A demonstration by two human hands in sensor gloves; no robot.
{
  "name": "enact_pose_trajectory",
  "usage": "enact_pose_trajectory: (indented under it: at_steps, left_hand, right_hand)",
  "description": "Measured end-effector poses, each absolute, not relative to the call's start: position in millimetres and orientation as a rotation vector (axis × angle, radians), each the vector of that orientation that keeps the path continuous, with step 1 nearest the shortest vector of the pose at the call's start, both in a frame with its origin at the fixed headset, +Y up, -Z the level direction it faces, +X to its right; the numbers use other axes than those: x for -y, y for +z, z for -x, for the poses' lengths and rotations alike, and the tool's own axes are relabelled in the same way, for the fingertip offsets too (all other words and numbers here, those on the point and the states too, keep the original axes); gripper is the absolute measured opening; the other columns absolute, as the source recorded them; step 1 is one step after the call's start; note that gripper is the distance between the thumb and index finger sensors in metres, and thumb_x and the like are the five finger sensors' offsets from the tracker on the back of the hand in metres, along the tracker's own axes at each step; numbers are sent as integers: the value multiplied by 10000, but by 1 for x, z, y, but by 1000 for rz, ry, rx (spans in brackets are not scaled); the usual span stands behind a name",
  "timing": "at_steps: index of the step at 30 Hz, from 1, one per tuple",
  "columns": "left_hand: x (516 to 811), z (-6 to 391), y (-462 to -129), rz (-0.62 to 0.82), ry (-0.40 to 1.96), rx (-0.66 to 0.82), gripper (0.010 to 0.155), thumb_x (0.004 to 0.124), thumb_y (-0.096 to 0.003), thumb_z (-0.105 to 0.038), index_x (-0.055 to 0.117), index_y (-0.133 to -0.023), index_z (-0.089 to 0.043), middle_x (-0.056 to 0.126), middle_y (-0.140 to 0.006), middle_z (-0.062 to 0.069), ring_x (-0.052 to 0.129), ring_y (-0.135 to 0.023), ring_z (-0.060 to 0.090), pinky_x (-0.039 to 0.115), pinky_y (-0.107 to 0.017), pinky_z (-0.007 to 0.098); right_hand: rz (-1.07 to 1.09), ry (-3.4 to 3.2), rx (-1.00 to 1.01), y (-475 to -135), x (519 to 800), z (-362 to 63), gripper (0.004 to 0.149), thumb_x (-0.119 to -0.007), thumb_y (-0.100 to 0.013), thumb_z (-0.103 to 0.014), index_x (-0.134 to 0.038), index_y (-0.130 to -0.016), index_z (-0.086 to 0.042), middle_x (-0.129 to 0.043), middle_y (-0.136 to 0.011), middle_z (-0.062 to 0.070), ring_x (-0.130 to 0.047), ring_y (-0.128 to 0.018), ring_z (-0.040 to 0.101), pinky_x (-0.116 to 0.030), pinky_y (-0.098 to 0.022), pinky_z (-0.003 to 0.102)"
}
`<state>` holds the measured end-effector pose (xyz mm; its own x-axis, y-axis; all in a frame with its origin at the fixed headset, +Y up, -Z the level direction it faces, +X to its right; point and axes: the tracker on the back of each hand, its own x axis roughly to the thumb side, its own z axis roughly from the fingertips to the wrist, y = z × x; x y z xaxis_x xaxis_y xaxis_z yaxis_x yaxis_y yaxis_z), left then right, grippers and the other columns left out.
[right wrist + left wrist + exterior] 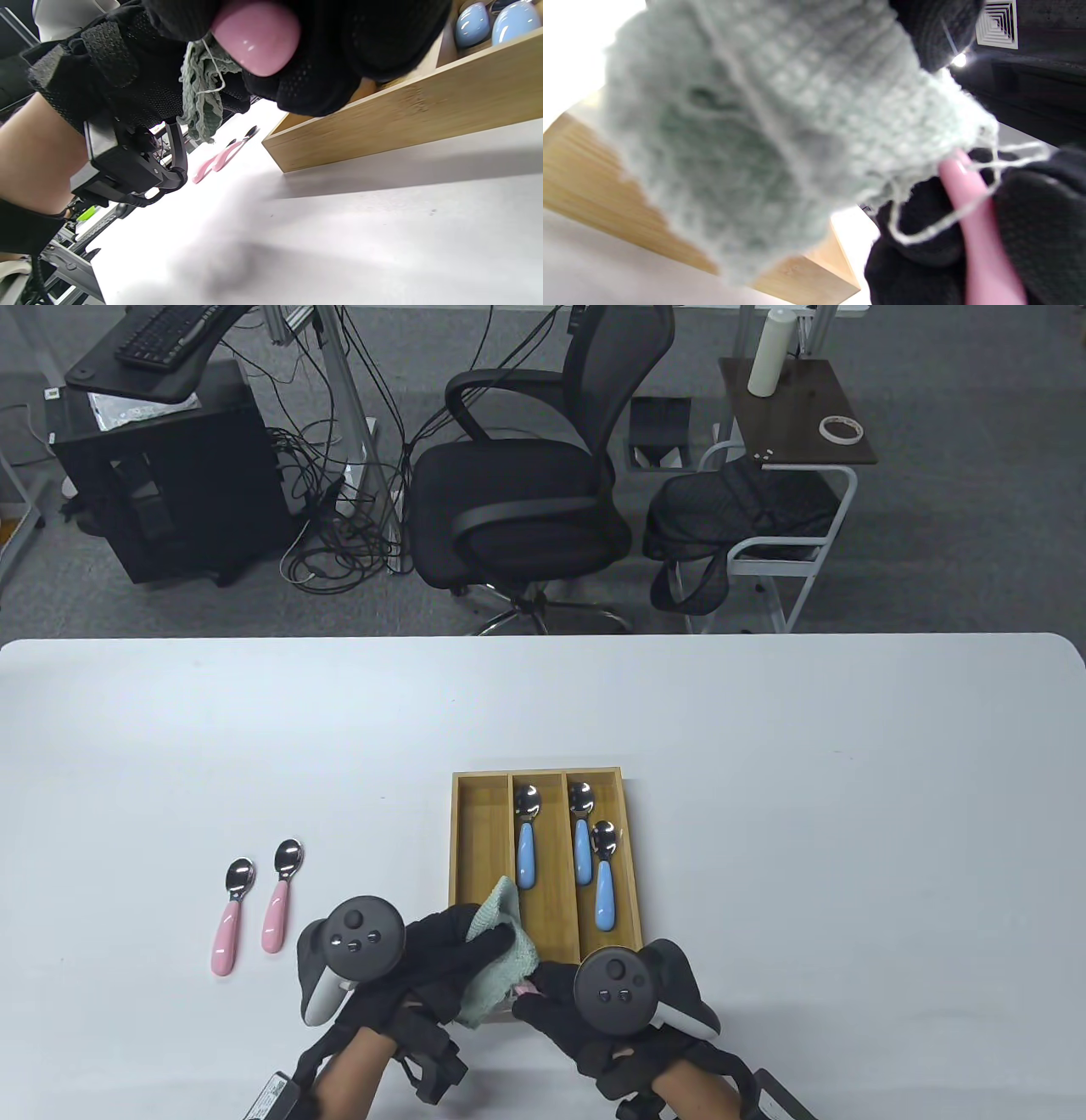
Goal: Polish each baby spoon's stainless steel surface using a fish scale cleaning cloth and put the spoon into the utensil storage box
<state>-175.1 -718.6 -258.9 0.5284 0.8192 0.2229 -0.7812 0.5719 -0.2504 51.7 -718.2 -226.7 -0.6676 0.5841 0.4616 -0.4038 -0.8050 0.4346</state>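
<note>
My left hand [458, 954] grips the pale green cleaning cloth [501, 963], bunched over the bowl end of a pink-handled spoon [984, 237]. My right hand [556, 997] holds that spoon by its pink handle [256, 36]; only a sliver of pink [524, 988] shows in the table view. The spoon's steel bowl is hidden inside the cloth [763, 127]. Both hands hover just in front of the bamboo storage box [475, 848]. Three blue-handled spoons [526, 848] lie in its middle and right compartments. Two pink-handled spoons [254, 903] lie on the table to the left.
The box's left compartment [479, 840] holds no spoon. The white table [764, 814] stretches wide on both sides. Behind its far edge stand a black office chair [526, 475], a computer tower [161, 475] and a small side table [789, 415].
</note>
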Motion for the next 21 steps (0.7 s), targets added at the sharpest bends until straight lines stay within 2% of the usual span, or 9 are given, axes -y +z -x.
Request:
enact_pose_trajectory:
  at_steps: [7, 10, 11, 13, 15, 18, 21]
  left_hand:
    - [713, 188, -261, 39, 937, 262, 479, 675, -586, -494, 859, -849, -137, 1021, -641, -18, 1096, -497, 153, 917, -446, 408]
    - [705, 218, -263, -131, 910, 102, 478, 661, -595, -493, 857, -842, -134, 1013, -626, -57, 1095, -490, 131, 921, -444, 397]
    - [705, 227, -263, -144, 935, 67, 477, 656, -598, -494, 852, -847, -137, 1010, -632, -59, 1093, -497, 129, 920, -447, 396]
    - [706, 251, -264, -166, 1049, -33, 479, 666, -602, -478, 852, -852, -113, 1009, -639, -31, 1088, -504, 163, 907, -450, 421]
    - [707, 264, -265, -150, 1031, -85, 481, 668, -608, -467, 849, -859, -99, 1008, -649, -14, 1086, -514, 184, 900, -455, 438]
    - [708, 274, -266, -168, 980, -123, 482, 666, -608, -471, 848, -861, -103, 1009, -650, -19, 1087, -516, 181, 902, -455, 437]
    - [710, 276, -267, -152, 1055, -123, 481, 665, -611, -471, 845, -865, -103, 1007, -655, -18, 1085, -520, 183, 901, -457, 438]
  right_hand:
    - [-779, 2377, -413, -230, 711, -55, 501, -608, -633, -506, -727, -917, -111, -900, -699, 27, -965, -387, 163, -856, -307, 276]
    - [-739, 2434, -419, -230, 712, -61, 507, -621, -630, -509, -740, -906, -101, -911, -679, 25, -959, -336, 135, -853, -268, 253]
    - [-712, 2450, -405, -231, 712, -63, 512, -623, -629, -512, -746, -900, -96, -916, -670, 25, -954, -307, 111, -851, -247, 237]
    - [-575, 2483, -393, -238, 717, -68, 517, -630, -627, -511, -745, -897, -85, -920, -668, 27, -940, -263, 70, -847, -210, 213]
    - [-425, 2471, -402, -248, 725, -72, 522, -642, -626, -501, -737, -899, -67, -919, -674, 45, -947, -268, 82, -853, -212, 222]
    - [-285, 2492, -446, -265, 733, -75, 546, -656, -628, -476, -691, -930, -23, -896, -713, 79, -962, -298, 104, -867, -231, 236]
    - [-212, 2525, -413, -281, 727, -70, 589, -666, -631, -450, -652, -963, 35, -888, -718, 95, -972, -303, 96, -881, -231, 233]
